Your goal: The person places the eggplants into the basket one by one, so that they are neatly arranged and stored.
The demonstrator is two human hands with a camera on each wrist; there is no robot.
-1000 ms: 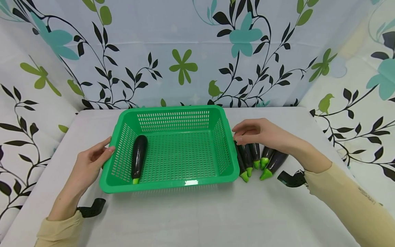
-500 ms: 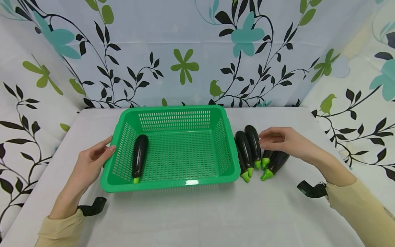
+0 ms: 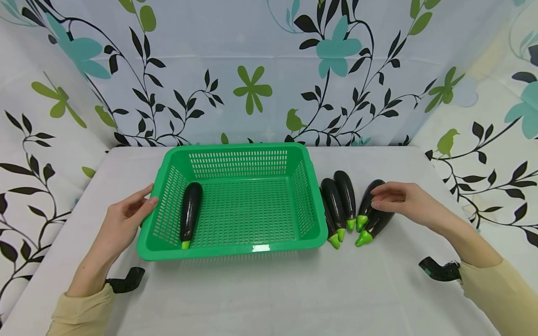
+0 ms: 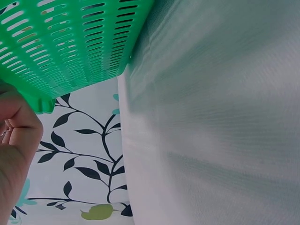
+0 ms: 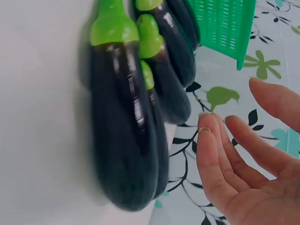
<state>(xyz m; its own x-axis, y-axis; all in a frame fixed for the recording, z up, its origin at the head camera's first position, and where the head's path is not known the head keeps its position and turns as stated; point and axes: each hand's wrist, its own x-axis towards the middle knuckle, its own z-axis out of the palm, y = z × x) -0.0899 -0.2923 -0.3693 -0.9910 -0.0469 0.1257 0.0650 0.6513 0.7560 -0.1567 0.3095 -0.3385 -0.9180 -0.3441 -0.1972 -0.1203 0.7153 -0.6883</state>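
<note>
White tabletop (image 3: 269, 294): left hand (image 3: 123, 221) grips green basket (image 3: 235, 250); right hand (image 3: 409, 203) relaxed, above eggplants (image 3: 364, 201).

The left hand (image 4: 19, 147) holds a slotted green basket (image 4: 77, 56) — white surface (image 4: 211, 122), leaf-printed cloth (image 4: 84, 152) nearby.

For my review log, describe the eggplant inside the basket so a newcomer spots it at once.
On the white table stands a green basket. Inside, near the left hand, lies a dark eggplant, green end toward the person. It is the only one inside; the other eggplants lie outside.
</note>
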